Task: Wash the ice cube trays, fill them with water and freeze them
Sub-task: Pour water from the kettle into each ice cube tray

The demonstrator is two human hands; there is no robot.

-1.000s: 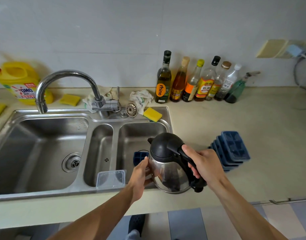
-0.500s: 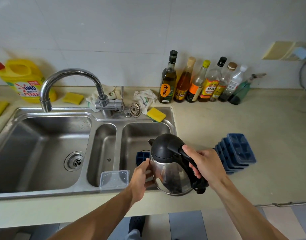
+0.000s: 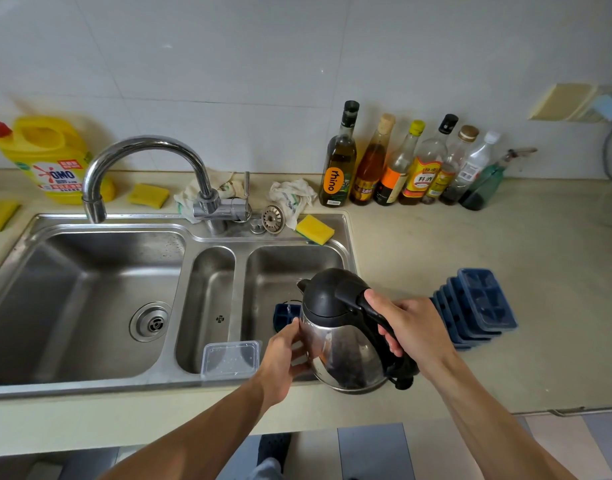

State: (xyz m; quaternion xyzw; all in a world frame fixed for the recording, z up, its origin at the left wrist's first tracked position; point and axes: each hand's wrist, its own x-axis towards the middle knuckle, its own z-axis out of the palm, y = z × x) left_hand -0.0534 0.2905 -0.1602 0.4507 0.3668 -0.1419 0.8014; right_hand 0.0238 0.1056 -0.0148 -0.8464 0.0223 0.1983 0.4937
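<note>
Hands at a kitchen sink (image 3: 90,382), seen from above. The right hand (image 3: 411,327) grasps the black handle of a steel kettle (image 3: 342,344). The left hand (image 3: 280,358) cups its shiny side to steady it. The kettle tilts, its spout over one blue ice cube tray (image 3: 284,315) lying in the right basin (image 3: 290,268) and mostly hidden behind the kettle. A glint below the spout may be water (too small to be sure). A staggered stack of blue trays (image 3: 477,306) sits on the counter (image 3: 505,247) just right of the sink, and whether they hold water cannot be told. Filling seems under way on this one tray. The stack probably waits its turn, and freezing is all yet to do.
</note>
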